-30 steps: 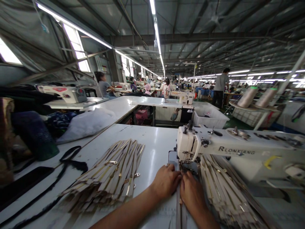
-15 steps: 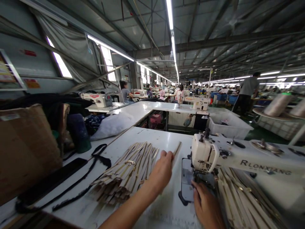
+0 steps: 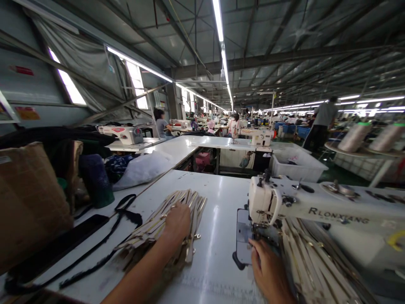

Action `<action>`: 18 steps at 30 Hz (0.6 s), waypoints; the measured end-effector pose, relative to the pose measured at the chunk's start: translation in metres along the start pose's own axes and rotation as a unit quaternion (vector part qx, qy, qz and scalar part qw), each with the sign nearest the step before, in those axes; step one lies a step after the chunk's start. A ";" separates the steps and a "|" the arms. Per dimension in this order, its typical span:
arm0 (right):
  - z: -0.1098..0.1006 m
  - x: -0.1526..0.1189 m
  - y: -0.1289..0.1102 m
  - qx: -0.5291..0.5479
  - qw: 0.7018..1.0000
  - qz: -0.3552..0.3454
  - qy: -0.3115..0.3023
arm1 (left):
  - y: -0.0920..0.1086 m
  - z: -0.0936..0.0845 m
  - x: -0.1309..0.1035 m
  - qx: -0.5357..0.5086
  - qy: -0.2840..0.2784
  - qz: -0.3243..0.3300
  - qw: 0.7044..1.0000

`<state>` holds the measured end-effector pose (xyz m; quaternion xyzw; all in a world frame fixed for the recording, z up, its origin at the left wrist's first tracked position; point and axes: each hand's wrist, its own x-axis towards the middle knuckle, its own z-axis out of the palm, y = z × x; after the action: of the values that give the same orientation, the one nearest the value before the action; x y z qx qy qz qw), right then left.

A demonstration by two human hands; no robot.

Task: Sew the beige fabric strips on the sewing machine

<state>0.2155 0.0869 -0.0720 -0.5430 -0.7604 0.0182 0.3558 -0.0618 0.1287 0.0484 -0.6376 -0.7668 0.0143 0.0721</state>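
Observation:
My left hand (image 3: 176, 224) lies palm down on a fanned pile of beige zipper strips (image 3: 148, 231) on the white table (image 3: 218, 211), fingers curled over the strips. My right hand (image 3: 267, 266) rests at the foot of the white sewing machine (image 3: 316, 207), next to its needle plate (image 3: 243, 242); what its fingers hold is hidden. A second heap of beige strips (image 3: 316, 270) lies under the machine arm to the right.
A black strap (image 3: 95, 249) trails across the table's left side. A cardboard box (image 3: 28, 202), a dark bag and a white plastic bag (image 3: 142, 169) stand at the left. White bins (image 3: 294, 164), thread cones (image 3: 354, 137) and other people at machines fill the hall behind.
My left hand carried a strip away from the needle to the left and came down on the pile. My right hand stayed by the machine's foot. The view swung left.

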 end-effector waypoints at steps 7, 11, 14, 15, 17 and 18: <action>-0.018 0.002 -0.024 -0.028 0.999 -0.018 0.010 | 0.090 -0.014 -0.038 -0.120 0.042 0.276 0.953; -0.063 -0.001 -0.026 -0.028 0.996 -0.005 0.083 | 0.133 0.017 -0.052 -0.186 0.044 0.409 0.892; -0.110 -0.012 0.010 -0.068 0.977 0.118 0.164 | 0.139 0.045 -0.052 -0.216 0.042 0.448 0.867; -0.125 -0.018 0.029 -0.105 0.965 0.173 0.168 | 0.137 0.052 -0.052 -0.226 0.038 0.456 0.860; -0.147 -0.033 0.069 -0.163 0.941 0.257 0.147 | 0.134 0.060 -0.052 -0.245 0.026 0.465 0.850; -0.154 -0.040 0.087 -0.159 0.941 0.275 0.112 | 0.132 0.061 -0.051 -0.252 0.019 0.466 0.848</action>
<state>0.3789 0.0335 -0.0138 -0.7791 -0.5293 -0.0668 0.3291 0.0686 0.1072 -0.0320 -0.9165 -0.3552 -0.1593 -0.0919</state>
